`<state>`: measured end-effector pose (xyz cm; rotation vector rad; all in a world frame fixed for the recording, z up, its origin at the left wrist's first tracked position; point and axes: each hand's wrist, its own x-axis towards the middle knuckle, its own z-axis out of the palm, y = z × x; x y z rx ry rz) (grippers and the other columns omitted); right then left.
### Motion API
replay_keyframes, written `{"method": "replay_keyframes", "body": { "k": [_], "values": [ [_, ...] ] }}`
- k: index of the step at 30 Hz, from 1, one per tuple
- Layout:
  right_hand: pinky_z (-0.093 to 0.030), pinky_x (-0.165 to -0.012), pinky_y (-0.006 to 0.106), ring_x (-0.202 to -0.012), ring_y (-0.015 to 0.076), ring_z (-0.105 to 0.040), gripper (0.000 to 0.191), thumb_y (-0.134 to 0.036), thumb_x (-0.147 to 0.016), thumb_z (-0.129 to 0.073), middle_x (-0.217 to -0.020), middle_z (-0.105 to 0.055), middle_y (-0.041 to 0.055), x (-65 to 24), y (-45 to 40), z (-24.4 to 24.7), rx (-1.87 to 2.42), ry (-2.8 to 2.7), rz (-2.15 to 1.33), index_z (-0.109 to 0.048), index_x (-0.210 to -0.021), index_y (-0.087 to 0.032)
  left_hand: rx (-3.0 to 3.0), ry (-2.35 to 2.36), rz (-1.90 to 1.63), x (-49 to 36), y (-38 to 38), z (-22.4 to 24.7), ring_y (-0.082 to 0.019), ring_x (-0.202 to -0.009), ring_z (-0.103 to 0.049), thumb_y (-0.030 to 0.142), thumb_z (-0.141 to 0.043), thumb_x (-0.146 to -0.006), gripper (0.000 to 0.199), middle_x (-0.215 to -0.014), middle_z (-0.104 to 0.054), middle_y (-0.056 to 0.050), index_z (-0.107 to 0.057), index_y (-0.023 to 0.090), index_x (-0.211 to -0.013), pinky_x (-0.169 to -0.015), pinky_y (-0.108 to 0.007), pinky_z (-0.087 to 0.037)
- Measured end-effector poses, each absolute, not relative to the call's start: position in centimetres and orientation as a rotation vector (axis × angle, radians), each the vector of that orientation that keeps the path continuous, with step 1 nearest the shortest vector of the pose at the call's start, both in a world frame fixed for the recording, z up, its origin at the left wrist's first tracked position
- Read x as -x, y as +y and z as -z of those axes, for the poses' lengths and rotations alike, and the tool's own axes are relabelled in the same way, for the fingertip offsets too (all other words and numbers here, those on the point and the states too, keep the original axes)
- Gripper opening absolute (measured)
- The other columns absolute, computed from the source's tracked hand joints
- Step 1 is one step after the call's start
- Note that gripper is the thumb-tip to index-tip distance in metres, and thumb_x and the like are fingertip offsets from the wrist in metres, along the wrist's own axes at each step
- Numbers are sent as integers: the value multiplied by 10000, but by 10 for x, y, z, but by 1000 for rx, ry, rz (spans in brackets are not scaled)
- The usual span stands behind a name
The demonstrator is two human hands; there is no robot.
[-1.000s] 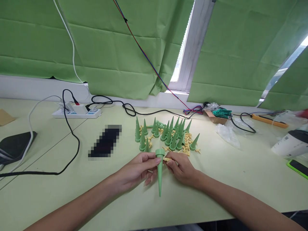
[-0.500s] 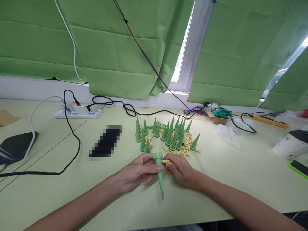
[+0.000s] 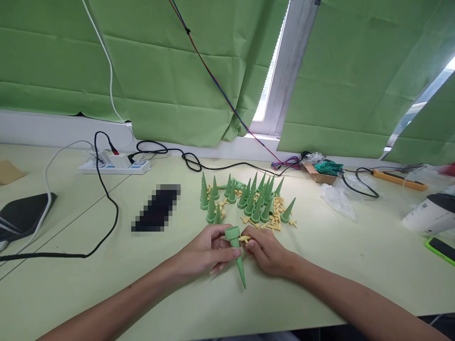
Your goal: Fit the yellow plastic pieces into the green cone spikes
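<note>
My left hand point(image 3: 211, 251) is closed round a green plastic plant-watering spike point(image 3: 233, 235), its wide cap up and its tip pointing down and slightly right. Pinched in my right hand point(image 3: 266, 248) is a small yellow plastic valve piece point(image 3: 244, 238), whose end meets the spike's side just below the cap. Whether it sits in a hole there I cannot tell. Behind my hands several more green spikes point(image 3: 256, 211) stand cap-down, points up, on the table. Loose yellow pieces point(image 3: 275, 220) lie heaped among them.
A pixelated dark object point(image 3: 156, 208) lies to the left. Behind are a white power strip point(image 3: 138, 168) and black cable point(image 3: 220, 168). At right are a small cardboard box point(image 3: 320, 176), plastic bags point(image 3: 337, 201), a white cylindrical object point(image 3: 423, 218) and a green-edged phone point(image 3: 441, 250).
My left hand has tilted the spike, so its tip has swung right and up and its cap a little left. My right hand stays nearly still with the yellow piece.
</note>
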<state>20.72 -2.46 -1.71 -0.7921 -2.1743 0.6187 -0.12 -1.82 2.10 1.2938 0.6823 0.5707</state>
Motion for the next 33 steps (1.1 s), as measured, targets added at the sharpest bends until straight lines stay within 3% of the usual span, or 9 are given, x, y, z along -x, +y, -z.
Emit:
{"method": "replay_keyframes", "body": {
  "k": [9,15,20,25,33],
  "values": [
    [-294,-543,240,-499,122,-376,265,-358,-1037,-308,-603,-429,-59,-208,-24,21,757,-2165,-618,-387,-819,-230,-1591,690,-579,2,-18,-23,-62,-535,-352,381,-706,-858,283,-671,-395,67,-550,147,-890,-473,-195,-292],
    [-271,-526,244,-489,123,-338,314,-385,-1041,-286,-591,-371,-63,-208,-24,20,718,-2168,-568,-343,-770,-237,-1908,770,-655,1,-22,-29,-114,-726,-446,296,-658,-886,166,-845,-468,9,-570,161,-845,-602,-218,-372],
    [-265,-521,245,-480,119,-326,360,-392,-1051,-259,-579,-348,-63,-208,-24,21,715,-2171,-551,-322,-732,-238,-2144,698,-716,3,-25,-25,-110,-705,-440,216,-539,-945,71,-905,-476,-13,-583,181,-901,-565,-208,-358],
    [-265,-508,242,-460,111,-317,415,-431,-1060,-227,-551,-361,-63,-207,-24,21,711,-2179,-567,-314,-704,-236,-2380,609,-731,8,-24,-17,-92,-658,-421,82,-454,-927,205,-997,-461,-43,-574,181,-1059,-542,-212,-337],
    [-295,-526,238,-453,103,-351,406,-349,-1064,-237,-548,-391,-58,-205,-24,18,784,-2216,-513,-356,-696,-226,-2608,577,-824,8,-19,-6,-99,-666,-445,-41,-389,-842,390,-1050,-462,-67,-558,180,-1116,-600,-239,-366]
  ]
}}
